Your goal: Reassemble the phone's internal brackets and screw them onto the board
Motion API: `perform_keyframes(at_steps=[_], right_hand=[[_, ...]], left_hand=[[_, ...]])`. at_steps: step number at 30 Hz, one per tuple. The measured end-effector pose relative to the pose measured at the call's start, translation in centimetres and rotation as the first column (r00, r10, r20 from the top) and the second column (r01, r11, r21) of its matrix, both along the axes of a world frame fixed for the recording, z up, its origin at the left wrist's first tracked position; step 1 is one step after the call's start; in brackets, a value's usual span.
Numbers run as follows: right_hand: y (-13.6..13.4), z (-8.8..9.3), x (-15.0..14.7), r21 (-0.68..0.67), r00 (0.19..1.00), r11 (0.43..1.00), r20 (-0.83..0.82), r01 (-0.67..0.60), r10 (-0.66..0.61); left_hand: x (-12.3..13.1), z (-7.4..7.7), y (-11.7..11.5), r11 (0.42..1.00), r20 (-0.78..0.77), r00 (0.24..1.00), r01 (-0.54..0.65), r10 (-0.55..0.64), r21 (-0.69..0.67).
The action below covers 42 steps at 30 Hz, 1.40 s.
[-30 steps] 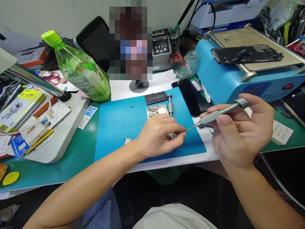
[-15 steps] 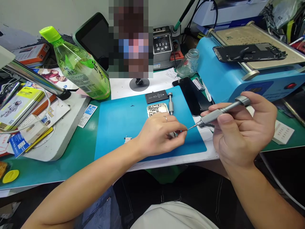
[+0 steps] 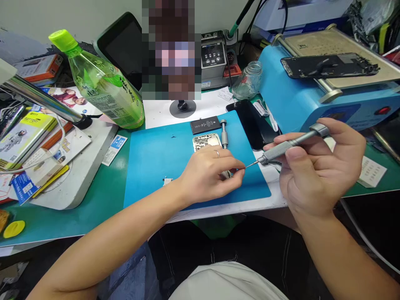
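Note:
In my right hand (image 3: 318,171) is a grey precision screwdriver (image 3: 281,148), its thin shaft pointing left and down. My left hand (image 3: 215,173), with a ring on one finger, hovers over the blue mat (image 3: 153,158). Its thumb and forefinger are pinched together at the screwdriver's tip; whatever sits between them is too small to make out. Partly covered by this hand lies an opened phone body (image 3: 204,141) with its inner parts bare. A second grey screwdriver (image 3: 224,135) and a black phone battery (image 3: 205,124) rest beyond it. Near my left wrist is a small metal part (image 3: 168,181).
A black phone (image 3: 251,125) lies past the mat's right edge. Farther right stands a blue machine (image 3: 290,100) carrying a phone screen assembly (image 3: 328,66). A glass jar (image 3: 248,81) is at the back. On the left are a green bottle (image 3: 103,87) and stacked boxes (image 3: 28,133).
Both hands keep almost the same pose, the screwdriver tip still at my left fingertips. The view has shifted very slightly.

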State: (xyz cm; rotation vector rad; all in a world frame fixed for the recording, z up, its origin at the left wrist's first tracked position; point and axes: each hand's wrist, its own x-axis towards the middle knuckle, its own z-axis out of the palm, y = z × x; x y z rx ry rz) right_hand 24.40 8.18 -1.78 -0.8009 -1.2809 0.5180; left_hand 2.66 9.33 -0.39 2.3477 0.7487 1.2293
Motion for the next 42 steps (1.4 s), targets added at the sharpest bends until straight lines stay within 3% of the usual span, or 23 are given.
perform_keyframes(at_steps=[18,24,27,31,42], right_hand=[[0.1,0.1,-0.2,0.025,1.000,1.000,0.030,0.001,-0.002],[0.0,0.1,-0.3,0.032,0.999,0.999,0.047,-0.005,0.004],[0.0,0.0,-0.3,0.035,0.998,0.999,0.069,-0.011,0.008],[-0.1,-0.1,-0.4,0.038,0.993,0.999,0.118,-0.023,0.019],[-1.2,0.2,-1.5,0.001,0.977,0.999,0.209,-0.035,0.034]], left_hand=[[-0.2,0.2,-0.1,0.999,-0.043,0.999,-0.018,0.017,-0.035],[-1.7,1.0,1.0,0.993,-0.204,0.977,-0.077,0.056,-0.095],[-2.9,2.0,1.8,0.988,-0.340,0.940,-0.042,-0.010,-0.146],[-3.8,3.1,2.0,0.967,-0.474,0.858,0.092,-0.199,-0.239],[-2.7,2.4,1.3,0.937,-0.508,0.813,0.125,-0.285,-0.327]])
